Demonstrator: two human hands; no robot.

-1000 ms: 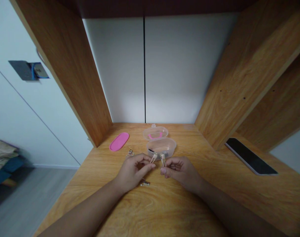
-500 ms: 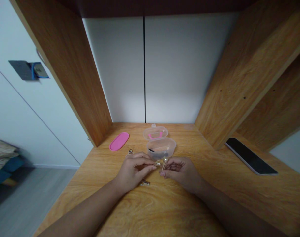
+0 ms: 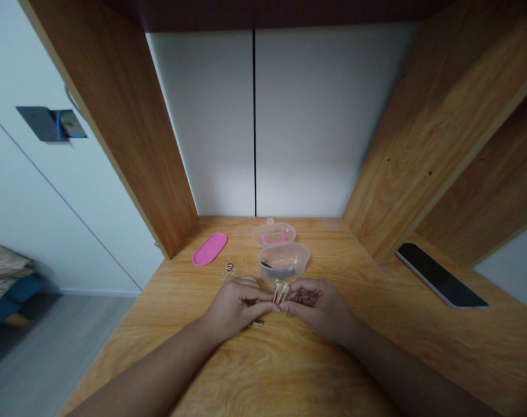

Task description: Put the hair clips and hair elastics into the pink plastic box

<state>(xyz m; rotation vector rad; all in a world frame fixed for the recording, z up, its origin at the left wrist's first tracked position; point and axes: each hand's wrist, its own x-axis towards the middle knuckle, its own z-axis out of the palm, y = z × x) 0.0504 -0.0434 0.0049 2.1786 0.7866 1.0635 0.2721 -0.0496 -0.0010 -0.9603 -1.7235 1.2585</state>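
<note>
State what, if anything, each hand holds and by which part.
The left hand pinches one slim, gold-coloured metal clip and the right hand another, each by its near end.

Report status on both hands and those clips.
Left hand and right hand pinching two clips, side by side. Open clear container just beyond. Small metallic item partly hidden by left hand.

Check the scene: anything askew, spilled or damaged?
On the left wall, a grey plate sits beside what looks like an open box, exposing blue, wire-like material; that's normally covered. No spill shows; the clips are too small to judge.
</note>
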